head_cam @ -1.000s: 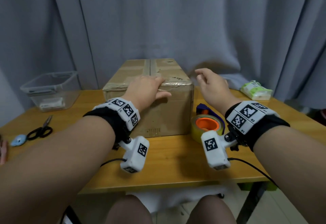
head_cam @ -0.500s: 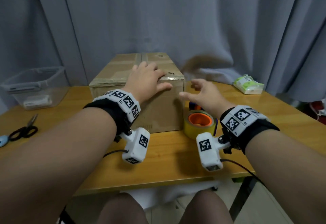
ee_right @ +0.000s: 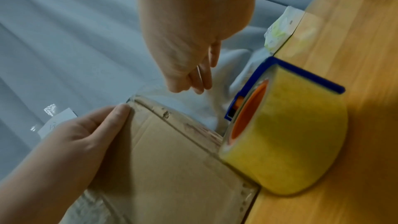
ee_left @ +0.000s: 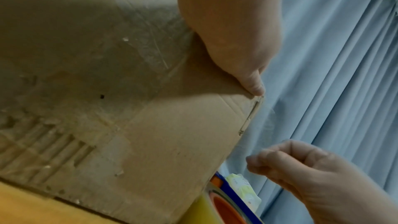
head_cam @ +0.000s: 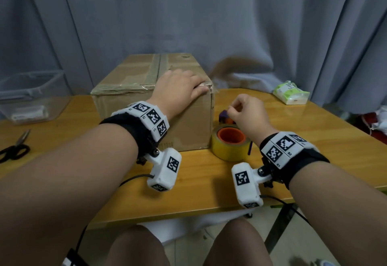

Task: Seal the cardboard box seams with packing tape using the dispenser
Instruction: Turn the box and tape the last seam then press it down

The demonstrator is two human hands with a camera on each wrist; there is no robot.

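Observation:
A taped brown cardboard box [head_cam: 129, 77] stands on the wooden table [head_cam: 199, 192]. My left hand [head_cam: 178, 85] lies flat on its near right top corner, thumb pressing on the front edge [ee_right: 120, 113]. Right of the box sits the tape dispenser [head_cam: 230, 146], a yellowish roll on an orange core in a blue frame [ee_right: 290, 142]. My right hand [head_cam: 245, 110] hovers above the dispenser beside the box corner. Its fingers [ee_left: 269, 159] are curled and pinch what looks like a loose end of clear tape [ee_right: 150, 89] running off that corner.
A clear plastic bin [head_cam: 31, 98] and black scissors [head_cam: 14, 150] sit on the left of the table. A green-and-white tissue pack [head_cam: 291, 93] lies at the far right. A grey curtain [head_cam: 209, 24] hangs close behind the box.
My left hand slid right along the box's front top edge to the corner. My right hand dropped beside that corner, over the dispenser, and its fingers curled into a pinch.

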